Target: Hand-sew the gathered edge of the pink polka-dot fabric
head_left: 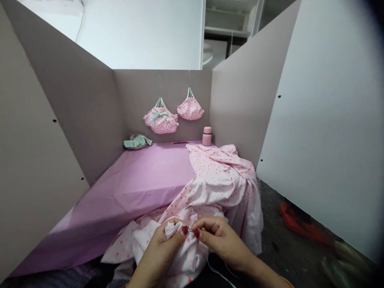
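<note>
My left hand is closed on a bunched fold of white-and-pink dotted fabric, pinching it between thumb and fingers. Close beside it, my right hand is pinched shut at the fingertips on what looks like a sewing needle, a thin glint at the cloth. The needle's full length is hidden. Below my right hand hangs a pale thread. The fabric spreads from my lap up over the right side of the table and drapes down its edge.
A purple-covered table stands inside grey partitions. Two small pink dotted pouch-like garments hang on the back panel. A pink bottle stands at the back right, green patterned cloth at the back left. Something red lies on the floor.
</note>
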### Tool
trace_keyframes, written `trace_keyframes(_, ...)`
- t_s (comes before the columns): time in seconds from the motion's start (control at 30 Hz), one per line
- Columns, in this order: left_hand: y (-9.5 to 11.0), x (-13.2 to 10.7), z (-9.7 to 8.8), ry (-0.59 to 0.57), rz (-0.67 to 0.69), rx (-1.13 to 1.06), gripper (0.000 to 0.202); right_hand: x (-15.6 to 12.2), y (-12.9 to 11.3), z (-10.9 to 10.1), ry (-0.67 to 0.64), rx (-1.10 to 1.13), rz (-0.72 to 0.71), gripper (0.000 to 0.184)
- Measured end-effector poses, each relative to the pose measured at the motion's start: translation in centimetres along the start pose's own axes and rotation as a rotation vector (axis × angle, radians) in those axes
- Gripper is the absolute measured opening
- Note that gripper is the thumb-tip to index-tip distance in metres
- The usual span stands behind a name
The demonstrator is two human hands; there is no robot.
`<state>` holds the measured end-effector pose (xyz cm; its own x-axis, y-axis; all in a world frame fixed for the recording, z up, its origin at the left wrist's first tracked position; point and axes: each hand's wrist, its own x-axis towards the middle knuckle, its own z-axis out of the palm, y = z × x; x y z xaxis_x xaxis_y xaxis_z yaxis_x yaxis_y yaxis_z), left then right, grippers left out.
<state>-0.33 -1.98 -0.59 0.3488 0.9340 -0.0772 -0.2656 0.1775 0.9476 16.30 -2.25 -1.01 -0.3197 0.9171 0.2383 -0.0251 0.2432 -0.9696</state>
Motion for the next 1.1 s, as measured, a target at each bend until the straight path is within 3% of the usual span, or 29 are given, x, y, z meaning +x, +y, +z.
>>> trace_keyframes(0.3,0.7,-0.4,0.8,0.098,0.011,-0.001,0.014,-0.1,-0.4,0.0,0.031,-0.012,0.011,0.019)
trace_keyframes(0.47,0.8,-0.4,0.7,0.167,0.040,0.112,0.018,0.0,-0.7,0.1,0.027,-0.069,0.009,0.020)
trace_keyframes(0.67,0.5,0.1,0.1,0.158,0.071,0.230,0.024,-0.1,-0.9,0.1,0.054,-0.172,0.010,0.019)
trace_keyframes(0.93,1.3,-0.5,0.4,0.136,0.242,0.512,0.014,-0.4,-2.0,0.4,0.080,-0.493,-0.066,0.026)
trace_keyframes(1.1,1.0,-0.3,0.2,0.137,0.205,0.436,0.016,-0.5,-2.4,0.5,0.041,-0.467,-0.128,0.029)
